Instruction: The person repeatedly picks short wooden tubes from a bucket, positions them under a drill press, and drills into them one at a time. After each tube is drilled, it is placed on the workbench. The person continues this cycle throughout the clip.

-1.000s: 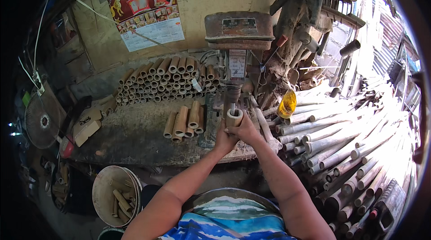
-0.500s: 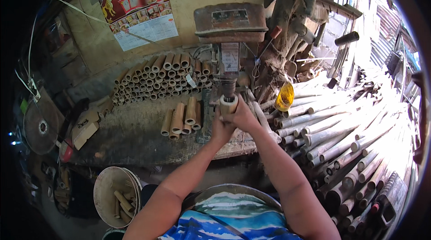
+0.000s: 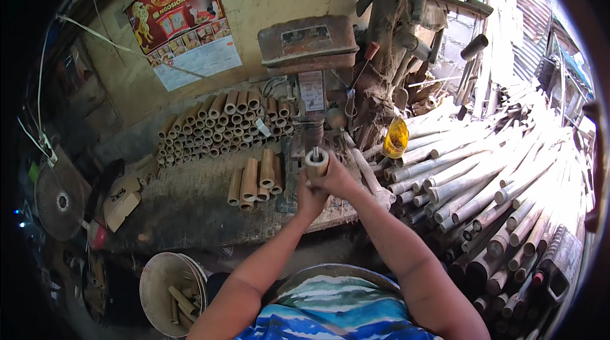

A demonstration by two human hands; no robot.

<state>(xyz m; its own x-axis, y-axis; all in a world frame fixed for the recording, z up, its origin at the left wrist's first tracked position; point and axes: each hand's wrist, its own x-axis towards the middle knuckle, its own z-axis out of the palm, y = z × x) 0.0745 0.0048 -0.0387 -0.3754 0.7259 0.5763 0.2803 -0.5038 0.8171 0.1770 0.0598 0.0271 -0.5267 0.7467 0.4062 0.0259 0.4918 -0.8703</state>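
The left hand [image 3: 310, 200] and right hand [image 3: 338, 179] have their fingers clamped around a short bamboo tube [image 3: 317, 171], its open end up, beneath the drill press [image 3: 309, 46] at the front of the desk [image 3: 184, 222]. The drill bit [image 3: 316, 151] shows at the tube's mouth; how deep it sits, I cannot tell. Left of the hands lies a small group of cut bamboo tubes [image 3: 250, 178], with a larger stack of bamboo tubes [image 3: 213, 125] behind, by the wall
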